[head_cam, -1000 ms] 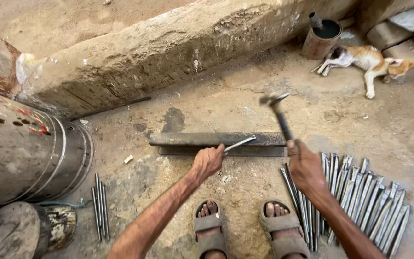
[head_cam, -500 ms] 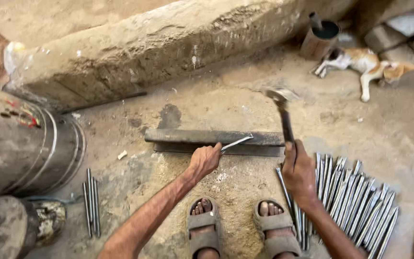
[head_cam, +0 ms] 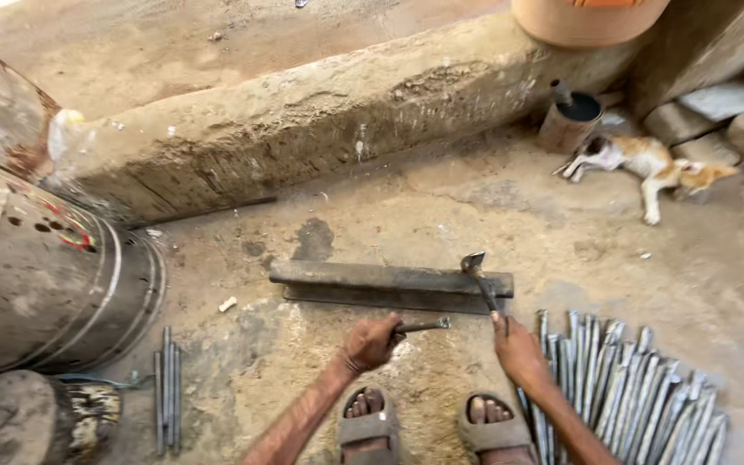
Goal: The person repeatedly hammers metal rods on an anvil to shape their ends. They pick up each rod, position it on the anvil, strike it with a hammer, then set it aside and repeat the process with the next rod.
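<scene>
My left hand [head_cam: 372,343] grips a short metal rod [head_cam: 422,326] that points right, just in front of a long steel rail [head_cam: 363,282] lying on the dirt floor. My right hand [head_cam: 518,349] holds a hammer [head_cam: 478,275] by its handle. The hammer head rests low, at the right end of the rail. My sandalled feet [head_cam: 428,424] are planted below both hands.
A pile of several metal rods [head_cam: 639,387] lies at my right. A few more rods [head_cam: 166,387] lie at the left beside a large metal drum [head_cam: 45,284]. A concrete ledge [head_cam: 320,129] runs behind the rail. A cat [head_cam: 647,164] sleeps at the back right near a can [head_cam: 568,120].
The hammer has come down from its raised position to the rail. My left hand has drawn the short rod back off the rail toward me.
</scene>
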